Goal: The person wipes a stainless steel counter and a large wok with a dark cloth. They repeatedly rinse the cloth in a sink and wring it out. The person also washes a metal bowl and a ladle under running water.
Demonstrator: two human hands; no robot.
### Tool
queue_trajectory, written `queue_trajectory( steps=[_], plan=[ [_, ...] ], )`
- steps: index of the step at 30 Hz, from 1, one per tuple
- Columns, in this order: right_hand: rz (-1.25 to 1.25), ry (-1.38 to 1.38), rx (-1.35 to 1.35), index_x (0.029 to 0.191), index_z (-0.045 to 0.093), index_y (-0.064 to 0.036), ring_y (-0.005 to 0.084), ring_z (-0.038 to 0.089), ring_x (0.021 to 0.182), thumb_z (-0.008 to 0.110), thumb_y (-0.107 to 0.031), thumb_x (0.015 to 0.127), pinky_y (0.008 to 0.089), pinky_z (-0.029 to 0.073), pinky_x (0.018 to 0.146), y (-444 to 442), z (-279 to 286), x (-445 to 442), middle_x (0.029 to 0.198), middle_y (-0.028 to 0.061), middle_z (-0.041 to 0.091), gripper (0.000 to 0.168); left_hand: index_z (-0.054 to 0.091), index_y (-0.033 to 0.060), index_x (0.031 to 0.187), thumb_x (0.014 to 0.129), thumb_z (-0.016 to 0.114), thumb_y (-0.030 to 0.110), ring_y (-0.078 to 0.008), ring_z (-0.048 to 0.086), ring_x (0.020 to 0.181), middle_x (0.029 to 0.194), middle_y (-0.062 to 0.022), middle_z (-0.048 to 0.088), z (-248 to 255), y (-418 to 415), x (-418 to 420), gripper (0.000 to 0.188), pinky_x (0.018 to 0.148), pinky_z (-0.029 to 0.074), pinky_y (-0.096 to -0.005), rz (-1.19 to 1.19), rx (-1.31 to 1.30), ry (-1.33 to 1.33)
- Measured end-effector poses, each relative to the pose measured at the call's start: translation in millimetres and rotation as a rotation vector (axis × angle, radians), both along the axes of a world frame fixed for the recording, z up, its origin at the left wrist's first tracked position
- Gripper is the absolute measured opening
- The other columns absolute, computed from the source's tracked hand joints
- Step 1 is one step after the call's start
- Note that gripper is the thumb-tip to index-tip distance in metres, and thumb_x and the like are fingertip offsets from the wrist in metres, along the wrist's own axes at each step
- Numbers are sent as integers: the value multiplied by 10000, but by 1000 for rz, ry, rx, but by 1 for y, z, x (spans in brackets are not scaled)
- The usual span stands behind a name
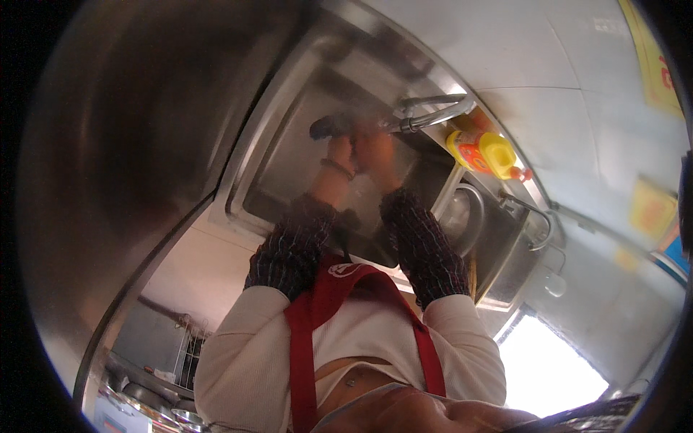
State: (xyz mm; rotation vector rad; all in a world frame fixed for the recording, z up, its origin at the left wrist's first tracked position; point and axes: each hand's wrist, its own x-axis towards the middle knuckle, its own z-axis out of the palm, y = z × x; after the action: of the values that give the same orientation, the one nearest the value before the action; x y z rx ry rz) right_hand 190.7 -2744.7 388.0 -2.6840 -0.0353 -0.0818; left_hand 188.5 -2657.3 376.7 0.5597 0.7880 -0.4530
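Both hands are down inside a stainless steel sink basin (pixel 287 157), close together beneath the spout of a chrome faucet (pixel 433 116). A dark, soft-looking item (pixel 329 126), perhaps a cloth or scrubber, lies at the fingers of my left hand (pixel 342 147), which has a thin band at its wrist. Beside it, touching or nearly so, is my right hand (pixel 373 142). Blur hides the fingers of both hands, so their grip is not clear. Patterned dark sleeve covers reach up both forearms.
On the ledge right of the faucet lies a yellow detergent bottle (pixel 482 154). Another basin with a round metal vessel (pixel 457 214) and a second faucet (pixel 536 216) adjoins at right. A large steel panel (pixel 135 135) rises at left.
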Motion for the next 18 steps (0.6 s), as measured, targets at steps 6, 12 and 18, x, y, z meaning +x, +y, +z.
queue_trajectory(
  steps=[6,12,18],
  plan=[
    [110,-77,9,877,565,-70,397,624,631,534,-462,894,495,454,513,13,-8,23,733,204,639,393,561,47,1153,937,475,370,-260,574,1004,1125,-87,597,-176,6,-5,398,859,470,-376,-225,412,-668],
    [5,66,97,1000,590,-49,385,634,700,581,-478,858,472,484,591,1,2,18,786,202,642,452,562,79,1209,945,428,467,-275,599,1010,1159,-88,613,-6,37,26,488,915,461,-428,-14,-244,-147],
    [270,-22,362,903,614,-10,409,586,785,683,-320,772,483,467,740,13,13,17,753,200,586,344,485,79,1269,927,488,435,-260,546,1098,1250,-82,540,-74,24,9,494,936,437,-380,-39,-482,-403]
  ],
)
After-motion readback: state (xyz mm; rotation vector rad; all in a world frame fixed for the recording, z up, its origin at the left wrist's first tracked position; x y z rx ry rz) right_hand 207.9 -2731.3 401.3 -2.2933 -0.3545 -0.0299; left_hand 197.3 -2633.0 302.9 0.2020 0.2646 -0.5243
